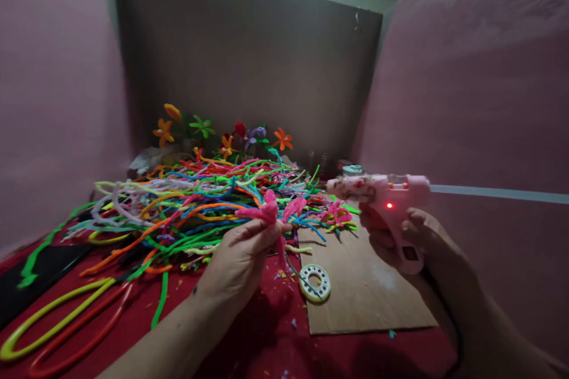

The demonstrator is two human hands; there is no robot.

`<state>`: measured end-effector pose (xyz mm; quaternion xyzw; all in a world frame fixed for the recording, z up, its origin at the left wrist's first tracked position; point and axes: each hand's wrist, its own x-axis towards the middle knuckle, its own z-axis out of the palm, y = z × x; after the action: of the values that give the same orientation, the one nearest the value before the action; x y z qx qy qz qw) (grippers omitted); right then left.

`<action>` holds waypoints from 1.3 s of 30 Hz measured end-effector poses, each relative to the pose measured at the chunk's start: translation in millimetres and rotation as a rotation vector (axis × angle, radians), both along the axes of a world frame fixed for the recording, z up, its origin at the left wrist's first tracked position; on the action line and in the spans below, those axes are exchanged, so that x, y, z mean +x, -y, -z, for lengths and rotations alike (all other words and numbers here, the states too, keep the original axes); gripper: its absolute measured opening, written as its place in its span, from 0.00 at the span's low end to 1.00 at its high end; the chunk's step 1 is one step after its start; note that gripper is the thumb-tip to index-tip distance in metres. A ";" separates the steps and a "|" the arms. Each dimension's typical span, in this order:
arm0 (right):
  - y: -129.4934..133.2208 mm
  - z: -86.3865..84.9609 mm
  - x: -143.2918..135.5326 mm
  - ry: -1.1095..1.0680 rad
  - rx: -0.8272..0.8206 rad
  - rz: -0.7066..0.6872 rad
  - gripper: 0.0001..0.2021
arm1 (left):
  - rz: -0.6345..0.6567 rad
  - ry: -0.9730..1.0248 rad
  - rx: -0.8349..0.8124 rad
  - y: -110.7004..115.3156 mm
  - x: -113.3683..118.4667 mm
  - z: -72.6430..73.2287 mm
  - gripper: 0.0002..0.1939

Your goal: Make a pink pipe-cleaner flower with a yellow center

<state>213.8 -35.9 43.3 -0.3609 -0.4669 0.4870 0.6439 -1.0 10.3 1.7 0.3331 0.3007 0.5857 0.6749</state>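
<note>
My left hand (246, 249) pinches a pink fuzzy pipe-cleaner flower (269, 208) upright near the middle of the view, its petals spread above my fingertips. To the right, my right hand (413, 237) is wrapped round the handle of a pink glue gun (395, 189). The gun's nozzle points left toward the flower, with a gap between them. A red light glows on its side, and a long pale glue stick (498, 192) sticks out of its back. Below the flower lies a pale green tape roll (315, 283), partly on the cardboard.
A heap of colourful pipe cleaners (191, 201) covers the red cloth (262, 331). Finished fuzzy flowers (226, 145) stand behind it. Brown cardboard (355, 302) lies at right. Yellow (57, 314) and red (84, 331) loops lie front left; the gun's black cord (448, 308) hangs down.
</note>
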 end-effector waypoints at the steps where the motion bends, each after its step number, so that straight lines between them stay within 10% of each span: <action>1: -8.2 0.9 -3.7 0.036 -0.002 -0.074 0.12 | -0.036 0.006 0.010 -1.9 -1.5 -0.6 0.05; 5: -41.1 10.8 -16.7 0.208 0.041 -0.268 0.13 | -0.168 0.062 0.021 -9.4 -8.3 -3.0 0.07; 11: -50.3 22.6 -24.0 0.466 0.074 -0.207 0.15 | -0.252 0.126 -0.011 -14.2 -11.0 -4.9 0.05; 39: -39.8 46.5 -13.9 0.566 0.031 -0.102 0.18 | -0.098 0.042 0.039 -14.3 -5.9 5.7 0.06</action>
<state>199.9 3.8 -3.3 -0.4488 -0.6528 0.3915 0.4681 -6.9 24.5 -4.0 0.3186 0.2911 0.6306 0.6451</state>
